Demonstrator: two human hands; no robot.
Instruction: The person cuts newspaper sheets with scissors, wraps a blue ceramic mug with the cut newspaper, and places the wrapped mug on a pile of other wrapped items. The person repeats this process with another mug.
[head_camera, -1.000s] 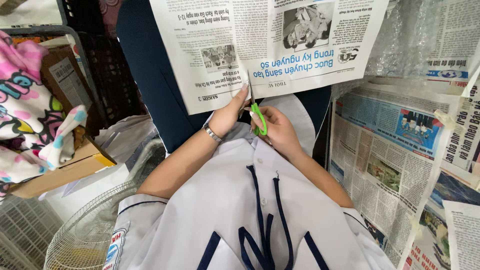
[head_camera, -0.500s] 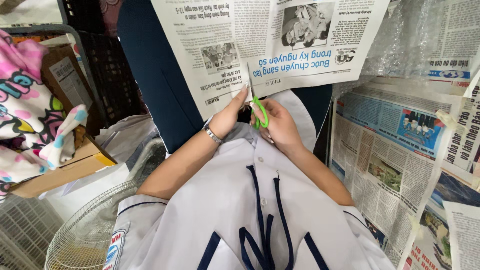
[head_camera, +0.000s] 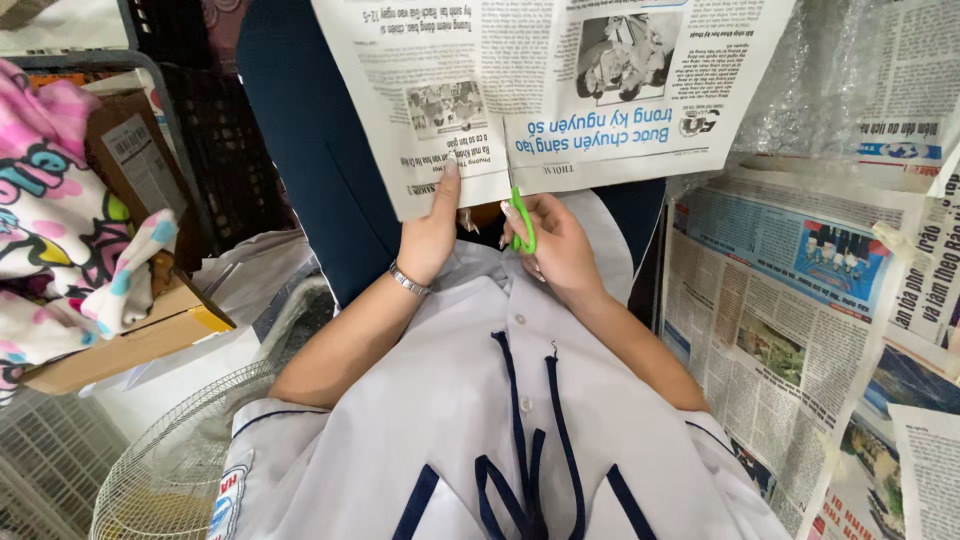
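A large newspaper sheet (head_camera: 560, 90) hangs in front of me over my lap. My left hand (head_camera: 432, 232) pinches its lower edge, thumb on the printed side; a silver bracelet (head_camera: 408, 280) is on that wrist. My right hand (head_camera: 555, 245) holds green-handled scissors (head_camera: 522, 220) at the sheet's bottom edge, right beside the left hand. The blades are hidden behind the paper. My white shirt with dark blue trim (head_camera: 510, 420) fills the lower view.
More newspaper sheets (head_camera: 800, 300) cover the surface on the right, with bubble wrap (head_camera: 815, 80) above them. On the left are a cardboard box (head_camera: 140, 320), a pink patterned cloth (head_camera: 50, 240), a dark crate (head_camera: 220, 140) and a white fan grille (head_camera: 170, 460).
The newspaper has shifted slightly downward toward me. The scissors have moved up along the sheet's lower edge, and my left thumb now lies higher on the paper.
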